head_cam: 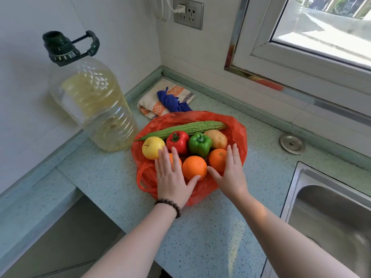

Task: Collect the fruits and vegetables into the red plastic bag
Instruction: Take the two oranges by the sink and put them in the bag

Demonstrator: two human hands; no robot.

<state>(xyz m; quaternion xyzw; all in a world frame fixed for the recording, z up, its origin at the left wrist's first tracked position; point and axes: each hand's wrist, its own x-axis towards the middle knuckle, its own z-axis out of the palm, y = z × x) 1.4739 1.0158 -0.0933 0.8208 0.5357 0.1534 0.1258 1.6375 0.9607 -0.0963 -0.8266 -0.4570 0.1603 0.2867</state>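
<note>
A red plastic bag (235, 130) lies spread flat on the counter with the produce on top of it. At the back lies a long bitter gourd (192, 127). In front of it sit a yellow apple (152, 147), a red pepper (177, 141), a green pepper (200, 145) and a potato (216, 139). Three oranges form the front row: one in the middle (194, 167), one on the right (217, 159), one mostly hidden under my left hand (171, 175). My left hand lies flat, fingers apart. My right hand (230, 170) is flat and open beside the right orange.
A large oil bottle (94, 101) with a green cap stands left of the bag. A folded cloth (158, 101) with a blue rag (172, 102) lies behind it. A steel sink (329, 213) is at the right, with a round metal cap (292, 145) near the wall.
</note>
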